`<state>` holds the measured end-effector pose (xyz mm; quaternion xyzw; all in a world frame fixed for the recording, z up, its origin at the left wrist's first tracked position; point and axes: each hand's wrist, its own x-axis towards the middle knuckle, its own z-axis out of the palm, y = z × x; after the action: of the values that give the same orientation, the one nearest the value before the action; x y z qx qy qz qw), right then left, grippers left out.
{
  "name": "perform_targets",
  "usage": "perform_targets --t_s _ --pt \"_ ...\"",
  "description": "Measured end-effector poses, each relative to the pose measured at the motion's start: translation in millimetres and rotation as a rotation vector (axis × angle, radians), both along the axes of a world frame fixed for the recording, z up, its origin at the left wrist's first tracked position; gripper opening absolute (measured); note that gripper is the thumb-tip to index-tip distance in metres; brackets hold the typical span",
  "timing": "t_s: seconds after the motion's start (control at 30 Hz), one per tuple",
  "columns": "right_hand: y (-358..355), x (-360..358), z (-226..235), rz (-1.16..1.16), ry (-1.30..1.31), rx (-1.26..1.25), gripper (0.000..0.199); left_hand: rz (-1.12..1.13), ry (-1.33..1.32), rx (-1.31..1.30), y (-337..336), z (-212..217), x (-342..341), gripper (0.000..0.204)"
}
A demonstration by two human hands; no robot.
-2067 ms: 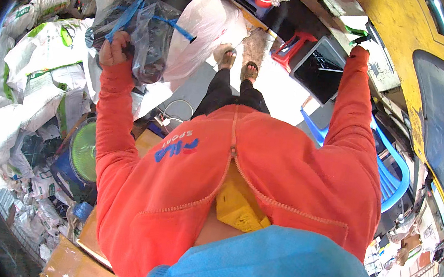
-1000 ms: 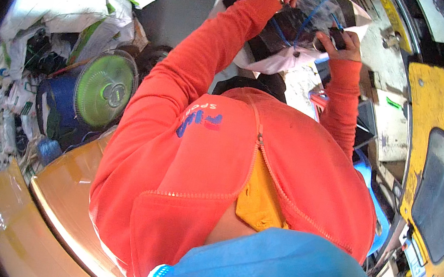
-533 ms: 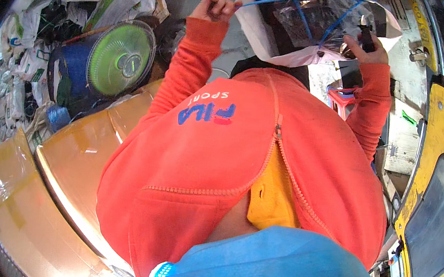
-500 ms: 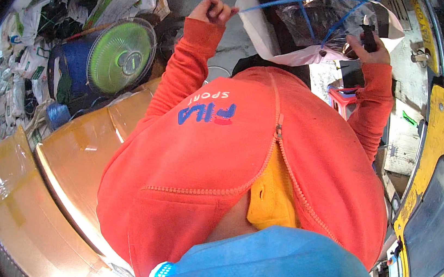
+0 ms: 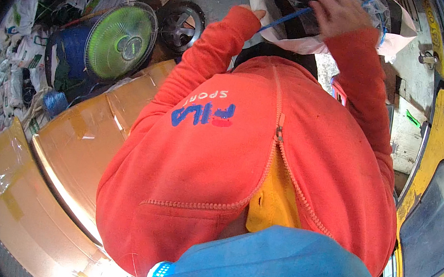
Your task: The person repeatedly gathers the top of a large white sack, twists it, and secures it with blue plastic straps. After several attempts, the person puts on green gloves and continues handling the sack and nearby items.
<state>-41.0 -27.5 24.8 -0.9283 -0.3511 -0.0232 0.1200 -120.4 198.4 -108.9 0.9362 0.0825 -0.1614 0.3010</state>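
Observation:
A white sack [image 5: 400, 43] with its mouth spread wide stands in front of me at the top, with clear plastic film [image 5: 375, 16] and a dark inside showing. A blue strap [image 5: 287, 20] runs slanting across its mouth. My left hand [image 5: 252, 11] is closed at the sack's left rim, by the strap's lower end; the sleeve hides part of it. Over the middle of the mouth, my right hand [image 5: 343, 15] has its fingers bent down at the strap, slightly blurred. Whether a black object is still in its palm is hidden.
A green fan [image 5: 126, 45] and a black wheel [image 5: 181, 27] are at the left, beyond brown taped cartons [image 5: 86, 128]. White bags [image 5: 13, 71] pile up at the far left. A yellow panel with a dark window [image 5: 436, 228] stands close on my right.
My right hand has swung left from the sack's right rim to the strap over its middle. The left hand has shifted right and slightly farther down. The wheel beside the fan has come into sight.

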Motion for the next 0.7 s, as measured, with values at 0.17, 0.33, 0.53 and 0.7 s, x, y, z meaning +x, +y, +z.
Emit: perform_targets --t_s 0.17,0.33,0.53,0.7 --pt "50 0 -14 0.143 0.207 -0.375 0.024 0.091 0.044 0.141 -3 8 3 0.031" --pt "74 5 -12 0.020 0.351 -0.508 0.029 0.252 -0.056 -0.015 10 27 18 0.041" --pt "85 20 -10 0.092 0.473 -0.588 0.029 0.184 -0.009 0.008 2 45 16 0.044" --pt "88 27 0 0.223 0.553 -0.633 0.029 0.108 -0.003 0.123 -10 49 12 0.042"
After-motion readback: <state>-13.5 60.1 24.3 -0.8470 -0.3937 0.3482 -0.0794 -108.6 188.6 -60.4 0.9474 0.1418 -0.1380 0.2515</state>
